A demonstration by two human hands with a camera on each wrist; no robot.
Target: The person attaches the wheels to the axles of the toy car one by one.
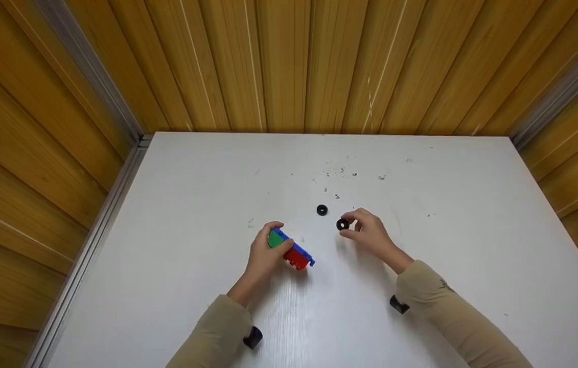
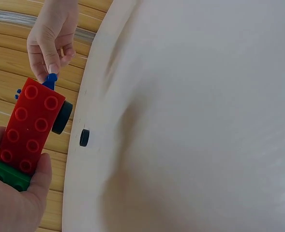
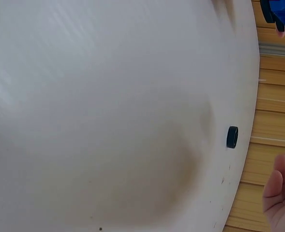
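One small black wheel (image 1: pixel 342 224) sits between the thumb and fingers of the right hand (image 1: pixel 368 232), which are closed to a narrow pinch on its rim, above the table (image 1: pixel 191 204). The fingers of the left hand (image 1: pixel 263 255) are bent round a block toy (image 1: pixel 296 258), spread only as wide as its body, the thumb lying across one side. This toy is held tilted to the left of the pinched wheel and apart from it: a green block (image 1: pixel 276 238) by the palm, a red block (image 2: pixel 28 125) further out with its studs showing, and a blue base (image 1: pixel 301 249) along one edge. A dark round piece (image 2: pixel 62 117) shows against the toy in the left wrist view; it looks like a fitted wheel, though the angle makes that hard to confirm. Just beyond the right fingertips, a second black wheel (image 1: pixel 322 210) rests on the white tabletop, near some dark specks (image 1: pixel 340 171). Khaki sleeves (image 1: pixel 457 317) cover both forearms, and yellow wood-grain panels (image 1: pixel 289 66) rise behind the far edge.
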